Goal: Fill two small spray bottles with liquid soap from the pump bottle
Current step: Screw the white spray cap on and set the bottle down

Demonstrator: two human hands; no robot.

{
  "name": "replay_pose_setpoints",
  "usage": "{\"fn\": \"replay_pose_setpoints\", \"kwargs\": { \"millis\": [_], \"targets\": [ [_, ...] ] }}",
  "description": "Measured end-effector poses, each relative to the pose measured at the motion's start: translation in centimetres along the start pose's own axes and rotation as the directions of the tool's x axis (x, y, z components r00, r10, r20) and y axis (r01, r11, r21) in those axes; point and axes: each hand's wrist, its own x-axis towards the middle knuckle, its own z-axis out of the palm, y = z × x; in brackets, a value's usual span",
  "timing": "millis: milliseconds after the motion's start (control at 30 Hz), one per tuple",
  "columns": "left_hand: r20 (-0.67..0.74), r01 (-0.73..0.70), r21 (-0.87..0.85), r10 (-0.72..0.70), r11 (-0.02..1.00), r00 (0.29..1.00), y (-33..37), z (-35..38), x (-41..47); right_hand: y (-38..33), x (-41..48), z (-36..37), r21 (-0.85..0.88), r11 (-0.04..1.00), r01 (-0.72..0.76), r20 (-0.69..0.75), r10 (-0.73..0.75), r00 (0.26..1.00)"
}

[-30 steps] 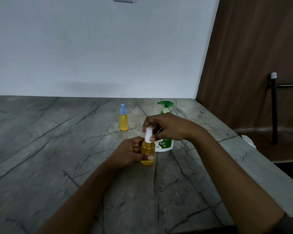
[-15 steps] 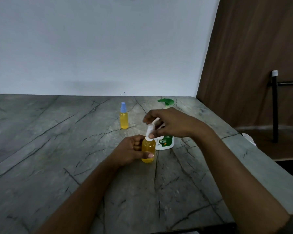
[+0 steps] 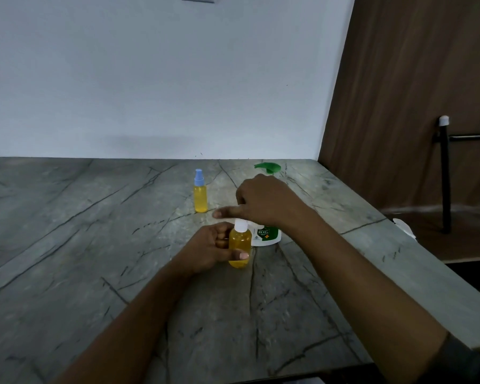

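Right hand [image 3: 263, 200] — slack, seemingly — overlaps pump bottle [image 3: 268, 234].

Near spray bottle [image 3: 240, 249] stands before pump bottle [image 3: 268, 235] on table [image 3: 94, 245]; far spray bottle [image 3: 200, 195] behind, left.

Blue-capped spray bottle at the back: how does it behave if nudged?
Probably tips: the blue-capped spray bottle is tall and narrow, standing free on the table. Likely weighty for its size: yellow liquid fills it nearly to the cap. Once down, its round body would probably roll.
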Motion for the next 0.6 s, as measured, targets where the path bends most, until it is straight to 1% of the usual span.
{"fn": "replay_pose_setpoints", "kwargs": {
  "millis": [33, 67, 100, 167, 200, 267, 367, 400, 467, 533, 600],
  "targets": [
    [-0.004, 0.002, -0.007, -0.002, 1.0, 1.0, 0.0, 0.0, 0.0, 0.5, -0.3, -0.3, 0.148, 0.989, -0.008, 0.035, 0.003, 0.999],
    [-0.007, 0.001, -0.01, -0.001, 1.0, 1.0, 0.0, 0.0, 0.0, 1.1, -0.6, -0.7, 0.272, 0.962, 0.004, 0.091, -0.03, 0.995],
    [-0.011, 0.0, -0.015, 0.0, 1.0, 1.0, -0.1, 0.0, 0.0, 1.7, -0.9, -0.9, 0.343, 0.939, 0.039, 0.142, -0.093, 0.985],
    [-0.009, 0.001, -0.023, -0.002, 1.0, 1.0, -0.2, -0.1, 0.0, 2.5, -1.1, -0.6, 0.388, 0.915, 0.11, 0.219, -0.208, 0.953],
    [-0.008, 0.005, -0.019, -0.006, 1.0, 1.0, -0.2, -0.1, 0.0, 2.7, -1.0, -0.1, 0.383, 0.913, 0.14, 0.224, -0.239, 0.945],
    [-0.009, 0.007, -0.01, -0.007, 1.0, 1.0, -0.2, -0.1, 0.1, 2.8, -0.6, 0.7, 0.375, 0.912, 0.166, 0.19, -0.251, 0.949],
    [-0.015, 0.003, 0.002, -0.003, 1.0, 1.0, -0.2, -0.1, 0.1, 2.6, 0.0, 0.7, 0.334, 0.935, 0.117, 0.181, -0.186, 0.966],
    [-0.02, 0.004, 0.017, -0.004, 1.0, 1.0, -0.2, -0.1, 0.1, 2.4, 0.1, 0.6, 0.291, 0.95, 0.113, 0.17, -0.168, 0.971],
    [-0.031, 0.015, 0.045, -0.013, 0.999, 0.999, -0.2, -0.1, 0.1, 1.6, 0.2, 1.0, 0.141, 0.984, 0.104, 0.09, -0.118, 0.989],
    [-0.035, 0.014, 0.024, -0.013, 1.0, 0.999, -0.2, 0.0, 0.1, 0.7, -0.1, 2.0, 0.002, 1.0, 0.009, -0.007, -0.009, 1.0],
    [-0.034, 0.009, -0.009, -0.01, 1.0, 0.999, -0.2, 0.0, 0.0, 0.2, -0.6, 2.6, -0.046, 0.993, -0.109, -0.051, 0.106, 0.993]
  ]
}}
